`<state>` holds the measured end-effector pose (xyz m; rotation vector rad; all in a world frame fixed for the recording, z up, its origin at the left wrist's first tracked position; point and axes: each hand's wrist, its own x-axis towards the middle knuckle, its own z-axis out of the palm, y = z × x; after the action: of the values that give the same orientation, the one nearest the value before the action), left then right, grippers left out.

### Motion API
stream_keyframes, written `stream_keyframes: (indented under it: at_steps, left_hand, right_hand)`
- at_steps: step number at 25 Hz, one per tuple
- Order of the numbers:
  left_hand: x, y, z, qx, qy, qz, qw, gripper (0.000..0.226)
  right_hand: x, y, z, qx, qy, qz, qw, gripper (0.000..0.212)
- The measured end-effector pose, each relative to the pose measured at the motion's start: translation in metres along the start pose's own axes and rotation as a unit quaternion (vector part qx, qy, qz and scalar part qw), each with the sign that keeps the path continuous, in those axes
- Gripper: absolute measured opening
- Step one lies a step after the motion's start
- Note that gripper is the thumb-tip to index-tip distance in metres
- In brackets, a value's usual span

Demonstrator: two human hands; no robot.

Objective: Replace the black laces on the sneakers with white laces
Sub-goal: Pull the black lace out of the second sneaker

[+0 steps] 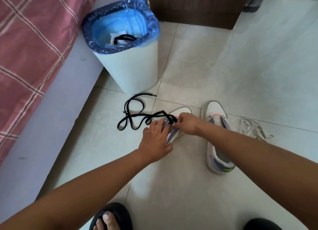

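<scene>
Lined bin point(130, 69) stands beside plaid bedspread point(31, 45).

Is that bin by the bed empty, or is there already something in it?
Not empty. Inside the bin, on its blue liner, lie a coiled black lace and some white scraps. It is far from full.

You will find no readable text, label, brand, number or sign on anything here, neither on the sneakers nor the bin
</scene>
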<state>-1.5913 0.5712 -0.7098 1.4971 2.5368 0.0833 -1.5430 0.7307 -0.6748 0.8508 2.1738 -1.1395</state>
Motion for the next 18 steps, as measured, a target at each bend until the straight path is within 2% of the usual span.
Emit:
stream_keyframes:
  at_steps: [2, 4, 8, 13, 18]
  left_hand:
    - [0.0, -0.001, 0.004, -0.004, 0.022, 0.007, 1.0, 0.062]
    - [0.0, -0.001, 0.006, -0.005, 0.032, 0.003, 0.999, 0.06]
    - [0.001, -0.004, 0.011, 0.014, 0.03, -0.048, 0.998, 0.061]
    - [0.002, -0.004, 0.004, -0.006, 0.06, -0.006, 0.998, 0.054]
    - [-0.004, 0.017, 0.005, -0.009, 0.054, -0.078, 0.995, 0.055]
  right_hand:
    - [0.003, 0.002, 0.01, -0.077, 0.056, -0.022, 0.995, 0.014]
    - [0.005, 0.003, 0.017, -0.117, 0.072, -0.029, 0.99, 0.021]
    - [0.008, 0.005, 0.013, -0.14, 0.045, -0.061, 0.987, 0.027]
    - [0.007, 0.016, 0.001, -0.177, 0.006, -0.123, 0.976, 0.03]
    - [0.008, 0.027, 0.0, -0.167, 0.043, -0.173, 0.97, 0.026]
